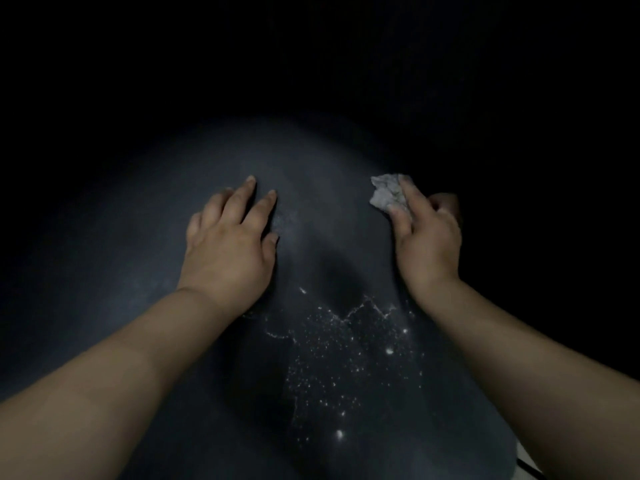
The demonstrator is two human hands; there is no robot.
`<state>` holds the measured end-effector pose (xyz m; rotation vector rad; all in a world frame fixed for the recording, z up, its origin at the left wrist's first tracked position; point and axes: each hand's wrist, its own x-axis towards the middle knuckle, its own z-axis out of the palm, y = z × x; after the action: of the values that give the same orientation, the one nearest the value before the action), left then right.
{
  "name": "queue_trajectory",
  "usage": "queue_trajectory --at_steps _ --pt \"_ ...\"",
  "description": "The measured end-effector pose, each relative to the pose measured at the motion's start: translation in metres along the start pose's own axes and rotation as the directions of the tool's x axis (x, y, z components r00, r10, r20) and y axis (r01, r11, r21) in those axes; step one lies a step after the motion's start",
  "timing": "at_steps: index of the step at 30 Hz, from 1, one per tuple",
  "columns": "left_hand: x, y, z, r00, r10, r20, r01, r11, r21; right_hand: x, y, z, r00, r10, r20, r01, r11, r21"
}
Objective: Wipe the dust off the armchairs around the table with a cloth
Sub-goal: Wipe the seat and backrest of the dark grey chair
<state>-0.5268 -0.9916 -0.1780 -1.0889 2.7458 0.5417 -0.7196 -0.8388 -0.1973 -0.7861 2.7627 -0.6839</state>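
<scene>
At centre frame: you face a dark rounded armchair surface [329,216], lit only in the middle.
Left hand: your left hand [230,240] lies flat on the surface, fingers straight and spread, holding nothing.
Right hand: your right hand [427,237] grips a crumpled grey cloth [388,194] between thumb and fingers, near the right edge of the lit surface.
Edges: the far edge curves across above both hands; beyond it everything is black and cannot be made out.
Open room: bare surface lies between your hands.
Dust: white specks [346,358] scatter between your forearms.
</scene>
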Motion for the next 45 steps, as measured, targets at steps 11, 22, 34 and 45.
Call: queue_trajectory --at_steps 11,22,34,45 --pt "-0.005 0.026 -0.004 0.999 0.038 0.023 -0.039 0.999 0.027 -0.054 0.009 -0.025 0.996 0.069 -0.064 -0.07 0.997 -0.017" --pt "-0.002 0.025 0.005 0.998 0.067 0.007 -0.067 0.997 0.044 -0.102 0.006 -0.019 0.962 0.222 -0.158 -0.224 0.975 0.003" --pt "-0.01 0.022 0.008 0.993 0.121 0.009 -0.122 0.99 0.069 -0.114 0.033 -0.019 0.682 0.69 -0.243 -0.655 0.724 0.218" --pt "-0.011 0.023 0.014 0.993 0.115 -0.015 -0.114 0.992 0.044 -0.089 0.016 -0.012 0.697 0.681 -0.223 -0.619 0.729 0.291"
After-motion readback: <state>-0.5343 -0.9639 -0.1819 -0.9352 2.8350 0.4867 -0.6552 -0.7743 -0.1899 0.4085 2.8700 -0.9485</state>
